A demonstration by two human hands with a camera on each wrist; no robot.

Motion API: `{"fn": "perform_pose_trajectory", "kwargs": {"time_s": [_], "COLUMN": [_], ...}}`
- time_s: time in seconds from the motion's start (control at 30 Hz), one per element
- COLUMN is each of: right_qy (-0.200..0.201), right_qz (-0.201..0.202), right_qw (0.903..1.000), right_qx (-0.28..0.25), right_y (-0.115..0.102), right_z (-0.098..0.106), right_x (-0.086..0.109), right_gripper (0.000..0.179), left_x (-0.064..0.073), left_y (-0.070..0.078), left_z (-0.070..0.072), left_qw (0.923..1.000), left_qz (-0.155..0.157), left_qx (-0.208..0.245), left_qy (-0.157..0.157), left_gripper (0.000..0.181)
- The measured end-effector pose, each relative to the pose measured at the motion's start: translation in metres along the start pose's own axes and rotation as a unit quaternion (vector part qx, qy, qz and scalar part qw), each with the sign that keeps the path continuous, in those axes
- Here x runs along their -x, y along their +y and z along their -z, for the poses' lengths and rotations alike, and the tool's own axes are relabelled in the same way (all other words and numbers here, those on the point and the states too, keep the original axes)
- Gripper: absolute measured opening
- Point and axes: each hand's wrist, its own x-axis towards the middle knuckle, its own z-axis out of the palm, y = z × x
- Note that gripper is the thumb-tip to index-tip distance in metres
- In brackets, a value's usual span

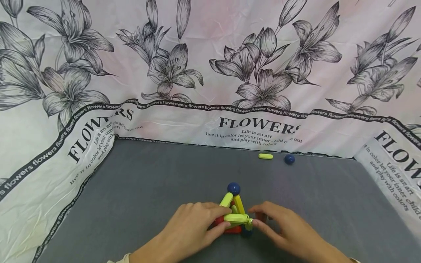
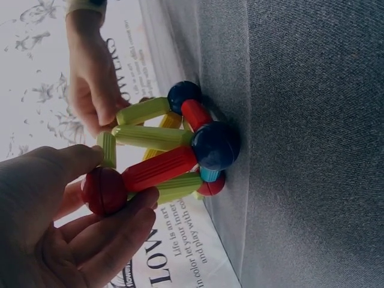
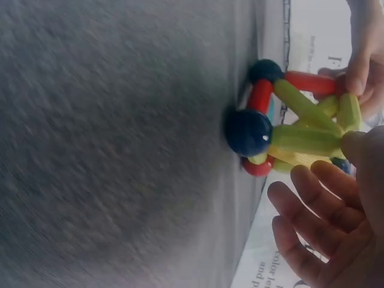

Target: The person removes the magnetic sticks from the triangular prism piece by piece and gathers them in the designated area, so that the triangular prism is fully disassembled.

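A frame of magnetic sticks and balls stands on the table between both hands. My left hand (image 1: 194, 223) grips a red ball (image 2: 103, 191) at its upper left corner, where a red stick (image 2: 161, 168) and a short-looking green stick (image 1: 236, 218) meet. My right hand (image 1: 289, 227) pinches with thumb and forefinger where several green stick ends come together; its other fingers are loosely bent. Two blue balls (image 2: 216, 146) sit low on the near side, joined by a red stick (image 3: 260, 96). Behind, another blue ball (image 1: 234, 188) tops a yellow stick (image 1: 239, 204).
A loose green stick (image 1: 265, 156) and a loose blue ball (image 1: 289, 159) lie at the back of the grey table (image 1: 158, 171). Flower-printed cloth (image 1: 184, 124) hangs along the back and both sides.
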Motion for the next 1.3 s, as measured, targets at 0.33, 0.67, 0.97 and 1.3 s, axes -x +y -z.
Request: {"fn": "perform_pose_trajectory", "kwargs": {"time_s": [0.33, 0.67, 0.97, 1.3], "right_qy": [0.003, -0.002, -0.005, 0.03], "right_qz": [0.002, -0.032, -0.017, 0.007], "right_qw": [0.9998, 0.9993, 0.9973, 0.9983], "right_qx": [-0.02, -0.022, -0.072, -0.05], "right_y": [0.004, 0.004, 0.005, 0.005], "right_z": [-0.018, -0.029, -0.034, -0.037], "right_x": [0.008, 0.007, 0.003, 0.005], "right_gripper": [0.028, 0.028, 0.023, 0.042], "left_x": [0.001, 0.001, 0.001, 0.0], "left_y": [0.0, 0.001, 0.001, 0.001], "left_z": [-0.002, -0.003, -0.002, -0.001], "left_qw": [1.0, 1.0, 0.9999, 0.9999], "left_qz": [0.002, 0.002, 0.003, 0.005], "left_qx": [0.0, 0.003, 0.007, 0.005], "left_qy": [0.006, 0.005, 0.008, 0.007], "left_gripper": [0.025, 0.024, 0.025, 0.026]}}
